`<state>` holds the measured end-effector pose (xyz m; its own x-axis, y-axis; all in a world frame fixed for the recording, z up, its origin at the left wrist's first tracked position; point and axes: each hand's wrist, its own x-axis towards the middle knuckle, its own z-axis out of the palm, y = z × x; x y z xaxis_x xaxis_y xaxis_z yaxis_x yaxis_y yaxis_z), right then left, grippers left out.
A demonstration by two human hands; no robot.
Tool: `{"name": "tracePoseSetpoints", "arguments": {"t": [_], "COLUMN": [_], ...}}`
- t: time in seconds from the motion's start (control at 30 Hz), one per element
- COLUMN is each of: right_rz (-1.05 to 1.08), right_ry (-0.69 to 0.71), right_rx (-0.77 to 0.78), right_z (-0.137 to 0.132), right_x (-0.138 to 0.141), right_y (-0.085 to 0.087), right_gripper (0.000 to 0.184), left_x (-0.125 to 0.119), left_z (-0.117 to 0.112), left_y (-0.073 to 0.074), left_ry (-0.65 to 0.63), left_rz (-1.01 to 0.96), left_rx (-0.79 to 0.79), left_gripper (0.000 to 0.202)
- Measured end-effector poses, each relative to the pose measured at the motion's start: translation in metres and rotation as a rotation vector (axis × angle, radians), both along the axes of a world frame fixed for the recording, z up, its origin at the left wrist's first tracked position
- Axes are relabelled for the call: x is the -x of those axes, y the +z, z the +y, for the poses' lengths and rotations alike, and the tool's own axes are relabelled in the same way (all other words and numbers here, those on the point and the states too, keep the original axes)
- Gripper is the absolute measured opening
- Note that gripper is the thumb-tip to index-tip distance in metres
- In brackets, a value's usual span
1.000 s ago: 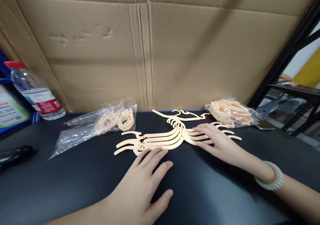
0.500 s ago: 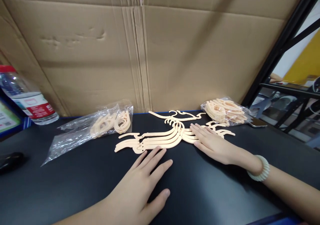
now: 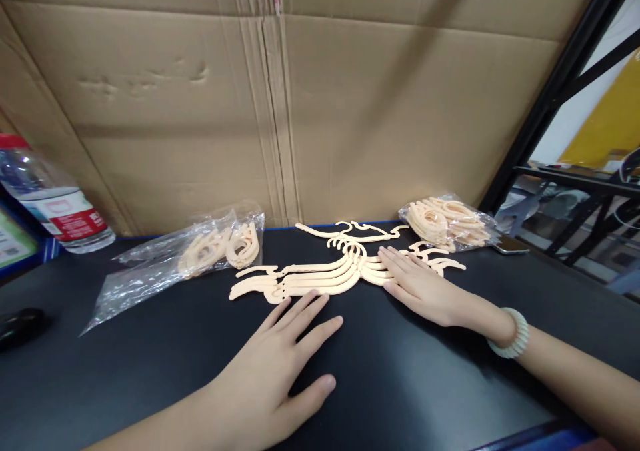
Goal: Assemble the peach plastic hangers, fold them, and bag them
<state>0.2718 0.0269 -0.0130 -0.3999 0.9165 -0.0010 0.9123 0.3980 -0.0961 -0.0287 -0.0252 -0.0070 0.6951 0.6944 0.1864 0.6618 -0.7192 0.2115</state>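
Observation:
Several cream plastic folding hangers (image 3: 320, 281) lie overlapped in a row on the black table (image 3: 390, 384), their hooks bunched at the middle. Behind them lies one more hanger (image 3: 373, 235), set apart with its hook towards the cardboard. My left hand (image 3: 280, 357) is open, fingers spread, with its fingertips at the near edge of the row's left arms; whether they touch cannot be made out. Flat across the right arms of the row rests my right hand (image 3: 425, 287), open, its palm down and covering part of them. A pale coiled band circles the right wrist.
At the left is a clear plastic bag (image 3: 150, 271) with folded hangers inside; another bagged bundle (image 3: 445, 221) lies at the right beside a phone (image 3: 511, 245). A water bottle (image 3: 65, 204) and a black mouse (image 3: 23, 327) are far left. Cardboard (image 3: 400, 117) walls the back.
Both hands keep almost the same pose over the hangers. The whole view has shifted slightly; the hangers show no clear movement on the table.

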Motion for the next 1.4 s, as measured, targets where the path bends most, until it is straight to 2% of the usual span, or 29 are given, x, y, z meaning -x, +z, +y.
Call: {"name": "tracePoseSetpoints", "arguments": {"t": [0.7, 0.87, 1.0, 1.1, 1.27, 1.4], "right_rz": [0.107, 0.181, 0.251, 0.230, 0.090, -0.018], "right_ry": [-0.020, -0.007, -0.006, -0.029, -0.087, -0.071], "right_rx": [-0.014, -0.088, -0.235, -0.316, -0.332, -0.314], "right_z": [0.002, 0.007, 0.021, 0.039, 0.074, 0.097], "right_x": [0.003, -0.002, -0.011, -0.018, -0.033, -0.044], "right_y": [0.001, -0.004, -0.002, 0.008, 0.028, 0.034], "right_gripper": [0.076, 0.068, 0.058, 0.045, 0.035, 0.039], "left_x": [0.002, 0.003, 0.005, 0.007, 0.009, 0.010], "left_z": [0.001, 0.001, 0.003, 0.005, 0.006, 0.004], "left_y": [-0.002, -0.002, 0.001, 0.005, 0.008, 0.004], "left_ry": [-0.006, -0.022, -0.046, -0.090, -0.102, -0.125], "left_rz": [-0.042, -0.042, -0.009, 0.010, -0.031, -0.087], "left_rx": [0.004, 0.009, 0.045, 0.095, 0.119, 0.094], "left_gripper": [0.054, 0.054, 0.054, 0.054, 0.053, 0.053]}}
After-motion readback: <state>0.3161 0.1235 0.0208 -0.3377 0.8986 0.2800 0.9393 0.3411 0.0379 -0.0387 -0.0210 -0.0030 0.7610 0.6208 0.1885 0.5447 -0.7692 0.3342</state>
